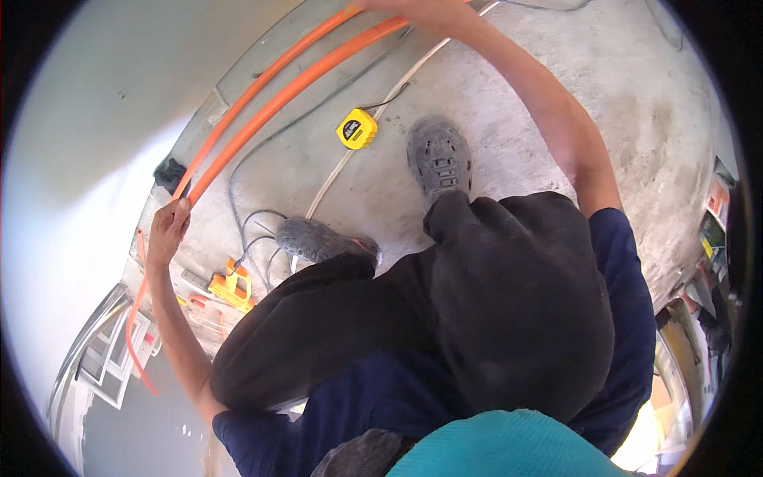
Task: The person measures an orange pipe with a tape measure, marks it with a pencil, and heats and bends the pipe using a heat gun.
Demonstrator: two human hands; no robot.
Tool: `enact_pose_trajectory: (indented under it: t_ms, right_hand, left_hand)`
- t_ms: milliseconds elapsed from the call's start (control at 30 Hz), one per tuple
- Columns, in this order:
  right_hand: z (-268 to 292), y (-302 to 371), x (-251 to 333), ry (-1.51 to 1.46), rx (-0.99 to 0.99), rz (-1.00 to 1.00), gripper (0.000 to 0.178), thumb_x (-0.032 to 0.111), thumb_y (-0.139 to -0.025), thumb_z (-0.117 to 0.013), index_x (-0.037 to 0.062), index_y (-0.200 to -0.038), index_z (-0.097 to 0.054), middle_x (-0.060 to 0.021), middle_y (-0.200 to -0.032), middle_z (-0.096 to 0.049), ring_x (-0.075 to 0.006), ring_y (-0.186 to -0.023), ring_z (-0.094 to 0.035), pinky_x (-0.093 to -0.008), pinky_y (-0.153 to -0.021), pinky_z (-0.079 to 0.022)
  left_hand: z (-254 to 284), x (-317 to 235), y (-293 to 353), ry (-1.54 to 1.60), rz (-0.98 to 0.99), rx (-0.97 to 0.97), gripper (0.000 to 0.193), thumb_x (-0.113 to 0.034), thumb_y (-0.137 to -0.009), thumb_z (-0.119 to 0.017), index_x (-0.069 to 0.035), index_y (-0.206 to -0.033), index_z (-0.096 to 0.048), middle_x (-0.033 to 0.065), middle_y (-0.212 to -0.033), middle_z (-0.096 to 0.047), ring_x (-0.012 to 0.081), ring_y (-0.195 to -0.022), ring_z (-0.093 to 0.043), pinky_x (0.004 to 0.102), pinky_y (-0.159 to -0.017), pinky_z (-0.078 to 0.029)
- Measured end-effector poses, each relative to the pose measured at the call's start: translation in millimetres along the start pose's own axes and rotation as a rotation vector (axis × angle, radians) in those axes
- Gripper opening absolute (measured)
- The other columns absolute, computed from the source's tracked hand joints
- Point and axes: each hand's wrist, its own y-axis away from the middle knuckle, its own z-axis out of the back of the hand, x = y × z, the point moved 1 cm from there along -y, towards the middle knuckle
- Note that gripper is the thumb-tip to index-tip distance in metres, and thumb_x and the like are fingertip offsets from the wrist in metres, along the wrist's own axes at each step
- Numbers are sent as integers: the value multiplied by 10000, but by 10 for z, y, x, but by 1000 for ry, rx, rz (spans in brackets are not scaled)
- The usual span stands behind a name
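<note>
Two lengths of orange pipe [296, 89] run side by side in a long bow along the wall, from the lower left to the top of the view. My left hand [168, 228] is closed around them at the lower left, thumb on top. Below it, a thinner-looking orange length [133, 322] hangs in a curve. At the top edge my right hand [413, 11] closes over the pipe, arm stretched far forward; the upper edge of the view cuts off part of that hand. Some dark material [168, 174] shows behind the pipe just above my left hand.
On the concrete floor lie a yellow tape measure [356, 129], a pale cable [340, 168] and a thin dark cable [232, 187]. An orange power tool [231, 287] rests by my left knee. My grey clogs [439, 153] stand between. A white window frame [115, 358] is at lower left.
</note>
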Motion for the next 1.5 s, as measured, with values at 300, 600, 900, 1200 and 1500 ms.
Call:
enact_pose_trajectory:
  t_ms: [300, 600, 900, 1200, 1500]
  right_hand:
    - [838, 259, -366, -22, -3, -221, 279, 298, -996, -699, 34, -1080, -674, -78, -990, -712, -172, -958, -675, -346, -863, -549]
    - [739, 278, -268, 55, 15, -274, 240, 254, -975, -724, 47, -1090, -688, -62, -991, -730, -183, -986, -687, -349, -901, -543]
    - [761, 311, -382, 49, 34, -208, 207, 257, -965, -738, 63, -1012, -683, -61, -978, -721, -175, -941, -672, -359, -892, -536]
    - [737, 297, -317, -17, 19, -260, 132, 170, -954, -736, 54, -1010, -706, -70, -1015, -730, -187, -987, -682, -374, -914, -538]
    - [741, 359, -360, -23, 65, -138, 162, 235, -951, -760, 106, -1046, -730, -32, -990, -732, -175, -967, -676, -370, -903, -533]
  left_hand:
    - [-32, 172, -170, -46, -29, 10, 613, -587, -1056, -483, -103, -681, -455, -57, -602, -367, 74, -569, -342, 280, -531, -269]
    - [-119, 211, -271, 48, -8, -27, 631, -634, -1031, -499, -108, -682, -474, -53, -594, -391, 62, -552, -364, 268, -520, -277]
    - [-172, 242, -279, 5, 17, -63, 668, -681, -1015, -480, -108, -671, -465, -46, -604, -375, 77, -592, -358, 279, -563, -288]
    - [-162, 239, -238, 76, -64, -7, 509, -493, -1036, -596, -110, -717, -492, -65, -644, -390, 55, -618, -336, 260, -571, -285]
    - [-235, 284, -151, 182, -7, 51, 495, -482, -1036, -608, -117, -715, -513, -85, -615, -388, 19, -556, -325, 234, -509, -239]
